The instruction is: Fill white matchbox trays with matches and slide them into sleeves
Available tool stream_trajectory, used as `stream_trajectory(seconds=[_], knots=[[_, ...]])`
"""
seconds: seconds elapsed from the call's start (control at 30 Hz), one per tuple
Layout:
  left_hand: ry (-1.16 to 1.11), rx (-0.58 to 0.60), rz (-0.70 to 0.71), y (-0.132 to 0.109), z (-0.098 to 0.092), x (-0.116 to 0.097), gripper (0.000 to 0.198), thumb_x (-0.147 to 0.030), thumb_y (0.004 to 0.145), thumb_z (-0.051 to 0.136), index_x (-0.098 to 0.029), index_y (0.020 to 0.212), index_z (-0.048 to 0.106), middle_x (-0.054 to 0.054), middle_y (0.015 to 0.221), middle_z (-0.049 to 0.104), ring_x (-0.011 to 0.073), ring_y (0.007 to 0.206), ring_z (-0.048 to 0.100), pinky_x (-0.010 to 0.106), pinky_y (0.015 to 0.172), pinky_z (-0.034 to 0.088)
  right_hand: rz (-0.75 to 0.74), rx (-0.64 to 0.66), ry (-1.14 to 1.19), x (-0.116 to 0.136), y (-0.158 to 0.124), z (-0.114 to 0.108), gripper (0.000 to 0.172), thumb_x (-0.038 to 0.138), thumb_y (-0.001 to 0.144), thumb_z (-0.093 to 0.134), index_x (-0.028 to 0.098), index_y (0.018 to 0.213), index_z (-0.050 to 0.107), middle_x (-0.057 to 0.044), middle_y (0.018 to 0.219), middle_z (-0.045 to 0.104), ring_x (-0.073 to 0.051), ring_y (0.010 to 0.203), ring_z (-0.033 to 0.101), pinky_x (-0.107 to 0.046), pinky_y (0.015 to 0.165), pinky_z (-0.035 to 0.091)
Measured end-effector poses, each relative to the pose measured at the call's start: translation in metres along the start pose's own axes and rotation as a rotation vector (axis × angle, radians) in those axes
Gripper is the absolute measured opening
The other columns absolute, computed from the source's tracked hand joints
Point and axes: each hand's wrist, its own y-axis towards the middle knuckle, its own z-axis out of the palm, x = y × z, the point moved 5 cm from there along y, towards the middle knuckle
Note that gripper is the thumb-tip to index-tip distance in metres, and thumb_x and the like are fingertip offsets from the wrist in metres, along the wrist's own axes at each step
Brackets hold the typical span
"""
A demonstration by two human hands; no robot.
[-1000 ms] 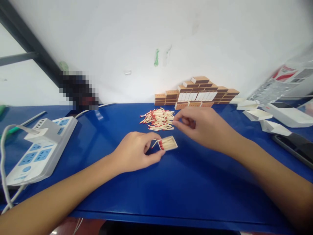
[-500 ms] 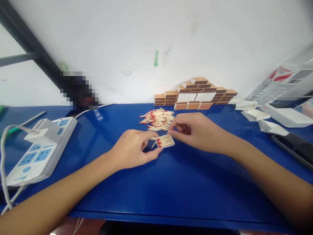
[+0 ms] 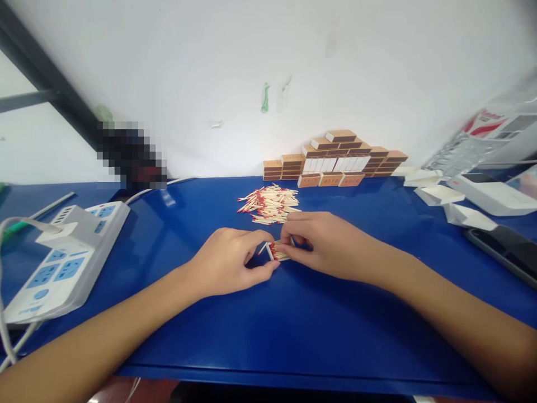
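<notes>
Thumb and forefinger of my left hand grip the small white tray of a matchbox at its left end. Red-headed matches lie in the tray, side by side. My right hand is closed in a pinch over the tray's right part, its fingertips down at the matches. What is between those fingertips, if anything, is hidden, and so is much of the tray. One loose match lies at the tray's left end. Just behind is a heap of loose matches on the blue table.
Stacked matchboxes stand against the wall at the back. A white power strip with a plugged-in adapter and cables lies at left. At right are folded papers, a white box, a phone and a plastic-wrapped pack.
My right hand has moved left and down, from beside the tray's right edge to over the matches in it. My left hand still grips the tray.
</notes>
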Motion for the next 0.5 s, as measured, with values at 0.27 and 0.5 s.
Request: stream_trajectory(seconds=[0.27, 0.5], knots=[[0.045, 0.007, -0.005, -0.0014, 0.0001, 0.0036, 0.023, -0.036, 0.089, 0.069, -0.023, 0.107, 0.071, -0.008, 0.058, 0.052, 0.0084, 0.05, 0.048, 0.023, 0.054, 0.033, 0.003, 0.031, -0.023, 0.0006, -0.0019, -0.0035, 0.014, 0.021, 0.094, 0.063, 0.02, 0.08, 0.065, 0.001, 0.078, 0.064, -0.013, 0.067, 0.053, -0.027, 0.062, 0.034], [0.063, 0.04, -0.015, -0.0004, 0.0032, 0.0034, 0.022, -0.037, 0.09, 0.068, -0.023, 0.106, 0.071, -0.008, 0.058, 0.052, 0.0094, 0.051, 0.048, 0.024, 0.054, 0.032, 0.034, 0.055, -0.004, -0.0026, -0.0008, 0.0036, 0.018, 0.025, 0.095, 0.064, 0.02, 0.078, 0.06, 0.001, 0.079, 0.065, -0.013, 0.069, 0.053, -0.028, 0.064, 0.035]])
